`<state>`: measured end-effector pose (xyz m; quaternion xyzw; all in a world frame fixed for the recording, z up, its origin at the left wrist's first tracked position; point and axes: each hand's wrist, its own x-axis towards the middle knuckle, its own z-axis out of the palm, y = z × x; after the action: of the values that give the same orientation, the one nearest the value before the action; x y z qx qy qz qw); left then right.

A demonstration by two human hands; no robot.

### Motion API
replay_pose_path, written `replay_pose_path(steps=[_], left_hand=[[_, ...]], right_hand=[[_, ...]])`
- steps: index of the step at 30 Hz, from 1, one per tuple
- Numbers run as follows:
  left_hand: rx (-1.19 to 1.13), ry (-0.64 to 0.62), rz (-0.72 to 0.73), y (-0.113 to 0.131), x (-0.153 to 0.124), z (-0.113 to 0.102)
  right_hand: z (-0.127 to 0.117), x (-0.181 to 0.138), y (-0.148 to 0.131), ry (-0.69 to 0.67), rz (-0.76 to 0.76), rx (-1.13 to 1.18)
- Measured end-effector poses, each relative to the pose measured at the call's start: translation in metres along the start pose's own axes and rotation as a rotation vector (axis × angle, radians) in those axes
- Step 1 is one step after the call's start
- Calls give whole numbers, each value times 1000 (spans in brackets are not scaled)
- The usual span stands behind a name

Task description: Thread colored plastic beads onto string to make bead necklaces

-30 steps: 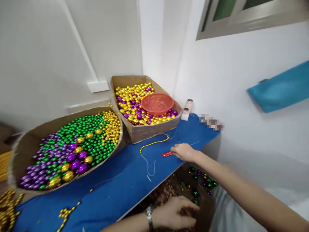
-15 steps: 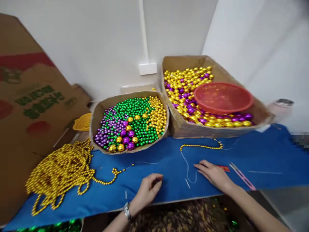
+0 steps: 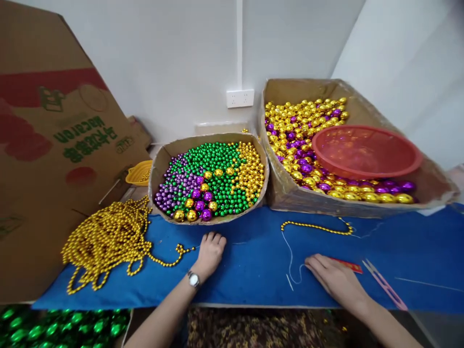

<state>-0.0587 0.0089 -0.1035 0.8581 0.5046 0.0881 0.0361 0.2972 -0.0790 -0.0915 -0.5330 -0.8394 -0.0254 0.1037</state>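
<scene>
My left hand (image 3: 209, 255), with a watch on its wrist, is closed on the table just in front of the smaller bead box. Its curled fingers lie over the clear thread (image 3: 238, 243) that runs from a gold bead strand (image 3: 168, 264); the fingertips are hidden. That strand leads back to a heap of gold bead strings (image 3: 107, 241) on the left. My right hand (image 3: 335, 280) rests low on the table, fingertips together at the end of a white thread (image 3: 290, 251). This thread comes off a short gold bead strand (image 3: 315, 225).
The smaller box (image 3: 154, 193) holds purple, green and gold beads. A larger box (image 3: 290, 198) holds gold and purple beads under a red basket (image 3: 366, 152). Pink tweezers (image 3: 386, 285) and a red strip (image 3: 350, 265) lie right. A tall carton (image 3: 47, 159) stands left.
My left hand has moved forward and left, onto the thread by the gold strand's end, and its fingers have curled down. My right hand stays near its thread. The view has shifted.
</scene>
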Motion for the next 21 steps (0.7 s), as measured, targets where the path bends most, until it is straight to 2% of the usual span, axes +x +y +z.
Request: replay_pose_path(steps=[5, 8, 11, 15, 19, 21], left_hand=[[-435, -1, -124, 18, 3, -20], [-330, 59, -103, 24, 3, -26], [-97, 83, 15, 20, 0, -20], [33, 41, 113, 13, -4, -2], [5, 27, 144, 11, -3, 8], [-122, 31, 60, 14, -2, 4]], right_hand=[[-30, 38, -63, 51, -248, 47], [-34, 59, -91, 82, -348, 65], [-23, 67, -100, 99, -352, 56], [-8, 64, -100, 74, -351, 45], [-5, 61, -101, 70, -344, 35], [-7, 62, -104, 74, -339, 26]])
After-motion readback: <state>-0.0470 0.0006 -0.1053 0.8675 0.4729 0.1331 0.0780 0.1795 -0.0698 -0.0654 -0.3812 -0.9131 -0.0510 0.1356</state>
